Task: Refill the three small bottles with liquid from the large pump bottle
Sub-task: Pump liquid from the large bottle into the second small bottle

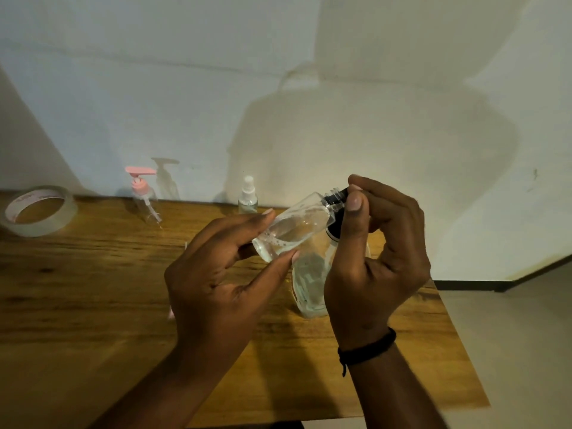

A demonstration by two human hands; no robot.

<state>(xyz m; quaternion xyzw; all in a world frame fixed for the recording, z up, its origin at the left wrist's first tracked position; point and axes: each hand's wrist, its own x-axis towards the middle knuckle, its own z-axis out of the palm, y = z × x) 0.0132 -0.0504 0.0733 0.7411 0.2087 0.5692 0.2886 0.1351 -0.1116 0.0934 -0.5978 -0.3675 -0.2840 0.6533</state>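
Note:
My left hand (216,274) grips a small clear bottle (294,227) above the table, tilted with its threaded neck pointing up and right; a little liquid with bubbles lies in its lower end. My right hand (377,258) pinches a black pump top (335,212) right at that neck. Under it the large clear bottle (309,286) stands on the table, partly hidden by my right hand. A small pink-pump bottle (145,202) and a small white-spray bottle (247,199) stand at the back by the wall.
A roll of clear tape (37,212) lies at the back left of the wooden table (93,289). The table's right edge (458,335) runs close to my right wrist, with floor beyond. The wall stands right behind the bottles.

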